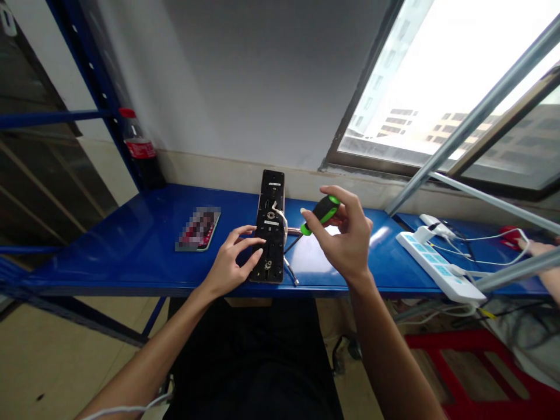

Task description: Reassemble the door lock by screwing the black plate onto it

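Note:
A long black device panel (270,233) lies on the blue table, its narrow end toward me, with a white cable and round fittings on its upper face. My left hand (236,256) rests at the panel's lower left, fingers apart and fingertips at its surface, holding nothing. To the right of the panel, my right hand (345,233) is closed on a green and black screwdriver (322,213), raised above the table. The screwdriver's shaft points down and left toward the panel's right edge. A short cable with a connector (292,273) sticks out beside the panel.
A phone (199,229) lies left on the blue table (131,245), with a cola bottle (140,149) behind it. A white power strip (440,267) with plugs stands at the right, near metal poles. Another person's hand (536,248) shows at the far right by a red object (510,237).

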A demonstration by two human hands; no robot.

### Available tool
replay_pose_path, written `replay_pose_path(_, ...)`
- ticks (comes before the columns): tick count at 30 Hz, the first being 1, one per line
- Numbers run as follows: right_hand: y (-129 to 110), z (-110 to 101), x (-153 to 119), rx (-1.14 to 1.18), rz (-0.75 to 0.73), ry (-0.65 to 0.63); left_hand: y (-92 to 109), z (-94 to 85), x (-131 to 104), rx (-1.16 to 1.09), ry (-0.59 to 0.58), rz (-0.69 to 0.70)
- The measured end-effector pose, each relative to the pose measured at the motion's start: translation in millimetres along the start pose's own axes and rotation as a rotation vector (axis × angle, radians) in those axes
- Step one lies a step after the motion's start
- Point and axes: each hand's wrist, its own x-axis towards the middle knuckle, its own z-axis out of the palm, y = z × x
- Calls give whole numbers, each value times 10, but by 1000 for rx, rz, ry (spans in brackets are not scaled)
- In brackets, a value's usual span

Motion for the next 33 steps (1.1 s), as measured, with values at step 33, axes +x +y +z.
replay_pose_path(33,-148,-20,-268,-13,-223,-149,136,107,10,-25,-337,-160)
